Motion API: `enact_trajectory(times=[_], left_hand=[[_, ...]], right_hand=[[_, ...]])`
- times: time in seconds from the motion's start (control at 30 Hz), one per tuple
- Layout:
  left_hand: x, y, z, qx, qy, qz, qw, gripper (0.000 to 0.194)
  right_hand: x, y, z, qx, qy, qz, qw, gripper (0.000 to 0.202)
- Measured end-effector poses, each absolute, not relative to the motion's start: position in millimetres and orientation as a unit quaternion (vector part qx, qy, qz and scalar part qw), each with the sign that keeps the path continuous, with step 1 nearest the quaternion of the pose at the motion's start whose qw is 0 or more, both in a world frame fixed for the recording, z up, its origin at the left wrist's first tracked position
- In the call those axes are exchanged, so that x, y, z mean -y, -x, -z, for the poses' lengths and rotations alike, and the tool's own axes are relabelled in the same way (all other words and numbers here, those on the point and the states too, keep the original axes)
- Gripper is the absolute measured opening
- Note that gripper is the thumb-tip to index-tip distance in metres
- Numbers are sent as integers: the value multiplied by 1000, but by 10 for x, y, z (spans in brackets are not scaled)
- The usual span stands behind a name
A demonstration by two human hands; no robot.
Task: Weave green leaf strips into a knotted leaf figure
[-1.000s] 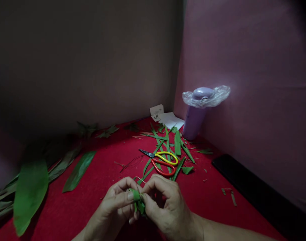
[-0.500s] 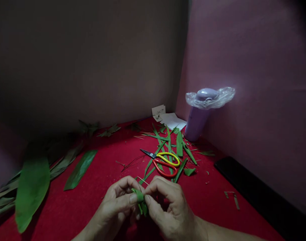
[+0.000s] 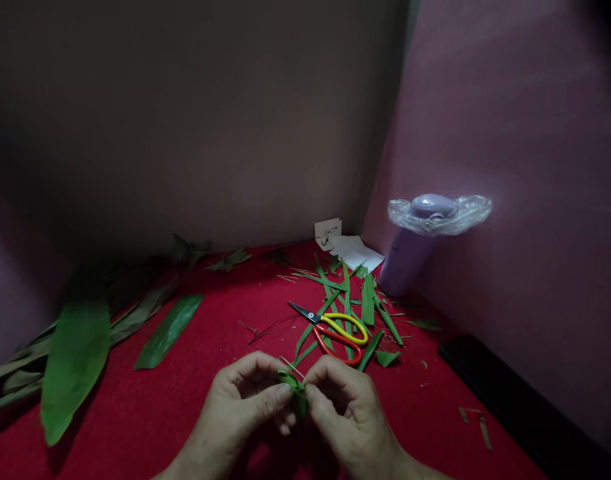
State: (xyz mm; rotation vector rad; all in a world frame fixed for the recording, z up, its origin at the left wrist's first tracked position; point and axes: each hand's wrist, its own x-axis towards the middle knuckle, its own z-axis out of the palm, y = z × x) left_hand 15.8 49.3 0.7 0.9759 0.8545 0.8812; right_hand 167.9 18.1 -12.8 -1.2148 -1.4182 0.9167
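Near the bottom centre, my left hand point(image 3: 253, 397) is closed on a small folded green leaf piece point(image 3: 299, 399), with the thumb pressed on its side. My right hand point(image 3: 348, 407) pinches the same leaf piece from the right between thumb and forefinger. A thin pale stick point(image 3: 291, 367) shows slantwise just above the leaf, between the two hands; whether it passes through the leaf is hidden. Right behind my right hand lie scissors point(image 3: 335, 328) with one yellow and one red handle, black blades pointing left.
Cut green leaf strips point(image 3: 346, 293) lie around the scissors on the red cloth point(image 3: 235, 300). Large leaves point(image 3: 78, 360) are at the left. A purple bottle point(image 3: 408, 260) topped with clear plastic stands behind, near white papers point(image 3: 355, 252). A long black object point(image 3: 515, 400) lies at right.
The view has shifted, so everything sits a little further right in the picture. The leaf piece has turned in my fingers and looks more tightly gathered; both hands keep hold of it.
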Motion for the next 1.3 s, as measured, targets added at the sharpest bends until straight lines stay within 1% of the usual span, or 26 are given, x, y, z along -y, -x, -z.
enact_trajectory(times=[0.1,0.2,0.33,0.43,0.63,0.77,0.9,1.0,1.13,1.3], left_hand=[[-505,-163,-1,-391,-442,-391,706,10],[-519,-161,18,-381,-441,-387,715,13],[-513,-153,36,-387,-440,-347,733,18],[-493,-154,42,-389,-444,-322,740,18],[-499,-173,40,-415,-443,-344,716,19],[-508,-168,4,-428,-448,-352,702,16],[-486,-150,-33,-446,-466,-343,683,15],[-475,-138,-42,-444,-474,-340,680,16],[-484,-130,-36,-443,-472,-343,680,15],[-517,-125,-24,-454,-478,-369,655,17]], right_hand=[[-194,-1667,215,528,486,-479,506,20],[-207,-1642,236,457,454,-565,516,27],[-203,-1610,191,419,460,-598,506,36],[-197,-1605,178,425,463,-590,507,37],[-206,-1638,207,447,477,-571,497,33],[-199,-1659,213,486,469,-543,498,27],[-206,-1672,210,469,491,-546,491,20],[-199,-1675,200,495,488,-522,495,16],[-172,-1672,194,521,490,-499,489,16],[-180,-1679,199,557,493,-459,485,15]])
